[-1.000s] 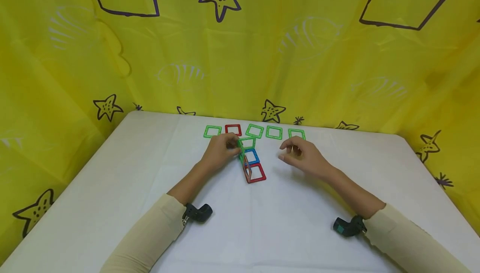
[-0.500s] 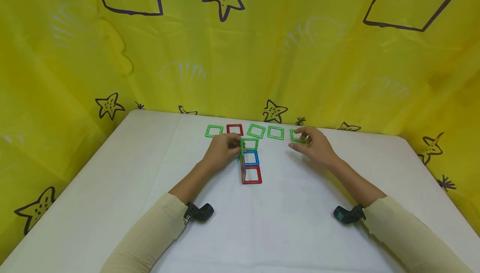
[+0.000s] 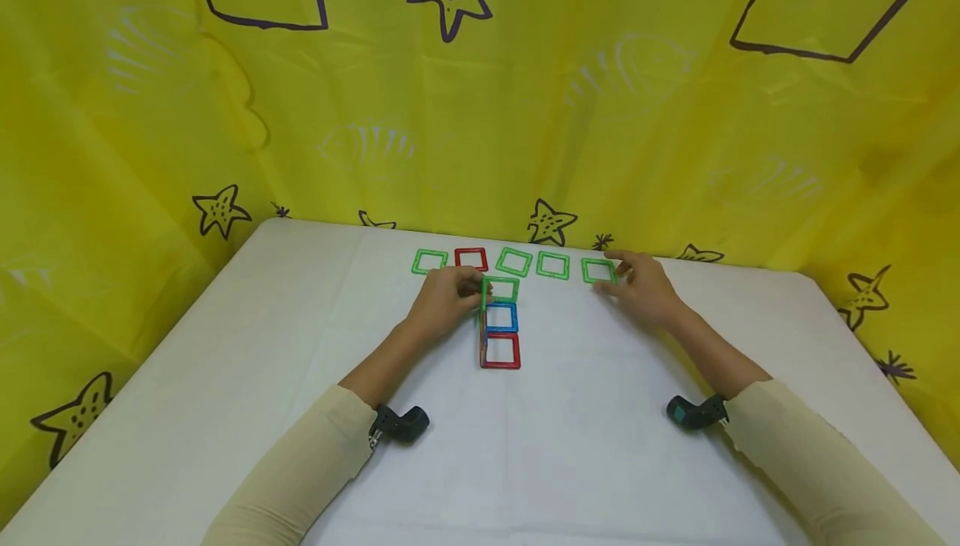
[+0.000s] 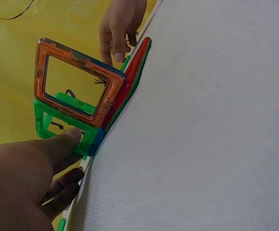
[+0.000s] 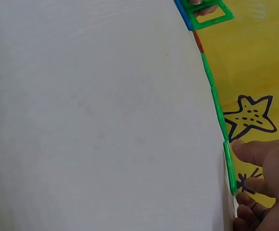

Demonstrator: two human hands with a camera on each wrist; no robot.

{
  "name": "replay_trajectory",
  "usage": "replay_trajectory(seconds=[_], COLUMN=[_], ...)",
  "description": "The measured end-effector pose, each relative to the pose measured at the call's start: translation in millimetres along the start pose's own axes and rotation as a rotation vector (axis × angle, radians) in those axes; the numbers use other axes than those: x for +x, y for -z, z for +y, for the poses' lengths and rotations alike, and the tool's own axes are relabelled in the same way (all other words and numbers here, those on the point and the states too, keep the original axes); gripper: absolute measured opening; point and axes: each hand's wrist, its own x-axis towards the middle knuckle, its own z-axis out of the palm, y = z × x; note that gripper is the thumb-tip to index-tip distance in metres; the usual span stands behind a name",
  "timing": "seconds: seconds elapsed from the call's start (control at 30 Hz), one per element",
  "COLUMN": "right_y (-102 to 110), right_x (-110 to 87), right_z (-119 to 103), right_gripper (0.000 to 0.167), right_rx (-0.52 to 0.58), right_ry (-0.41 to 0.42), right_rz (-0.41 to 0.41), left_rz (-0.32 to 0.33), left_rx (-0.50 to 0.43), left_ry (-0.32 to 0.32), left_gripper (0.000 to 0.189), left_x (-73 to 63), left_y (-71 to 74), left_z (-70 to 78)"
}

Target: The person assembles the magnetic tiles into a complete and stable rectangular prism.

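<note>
My left hand [image 3: 442,300] pinches an upright green square magnetic tile [image 4: 43,115], thumb on its face. Joined to it stands an orange tile [image 4: 40,72], also upright. Beside this wall a blue tile [image 3: 502,318] and a red tile [image 3: 502,352] lie in a line on the table. A green tile [image 3: 517,289] rises at the far end of the line, with left fingertips showing through its opening. At the back right, my right hand [image 3: 647,289] reaches round a flat green tile [image 3: 585,272], thumb at its near edge and forefinger past its far edge, fingers spread.
Along the table's back edge lie a red tile [image 3: 471,268] and several green ones, including a green tile [image 3: 552,276] left of the right hand. Behind the white table [image 3: 570,446] hangs a yellow curtain [image 3: 480,137] with sea drawings.
My right hand has moved right and back from beside the build to the rightmost green tile. The wall and the line of tiles have swung straighter, with my left hand still holding the green tile.
</note>
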Motion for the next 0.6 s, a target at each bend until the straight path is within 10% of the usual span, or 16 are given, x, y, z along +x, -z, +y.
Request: replay_trajectory(seconds=[0.6], right_y=[4.9], right_x=[5.1], right_z=[0.3], right_gripper=[0.058], right_rx=[-0.005], right_ry=[-0.084], right_rz=[-0.057], left_rz=[-0.016], left_rx=[-0.026], left_ry=[0.006], left_gripper=[0.019], left_x=[0.7], left_y=[2.5], left_z=[-1.2])
